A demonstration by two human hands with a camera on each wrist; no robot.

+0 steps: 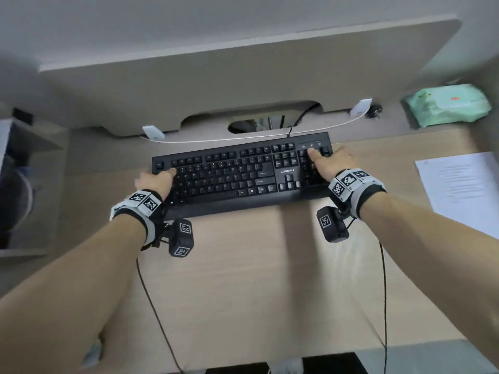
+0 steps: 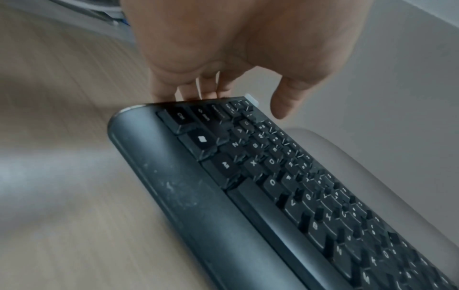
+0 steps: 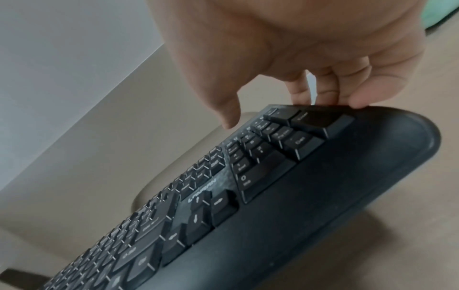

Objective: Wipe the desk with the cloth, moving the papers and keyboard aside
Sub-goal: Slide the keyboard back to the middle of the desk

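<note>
Keyboard (image 1: 243, 174) front and centre: black, wide, it lay across the middle of the wooden desk (image 1: 243, 279), its far edge close to the raised shelf (image 1: 216, 76) at the back and its black cable running up into the cutout there. The left hand (image 1: 155, 182) had it by the left end, fingers wrapped over the side edge and going out of sight beneath, thumb lying up on the keys. The right hand (image 1: 333, 163) gripped the right end the same way, thumb down on the number pad, fingers hooked round the side. From the wrist views the fingers (image 2: 191, 90) of the left hand curled down past the keyboard's edge, and those (image 3: 327, 90) of the right did likewise; whether the board was lifted clear of the desk I could not tell. Papers (image 1: 461, 184) sat off to the right on the desk, well apart from the keyboard. Further back on that side lay a pale green pack of wipes (image 1: 448, 106). A white cable (image 1: 256, 136) curved along the desk just behind the keyboard.
</note>
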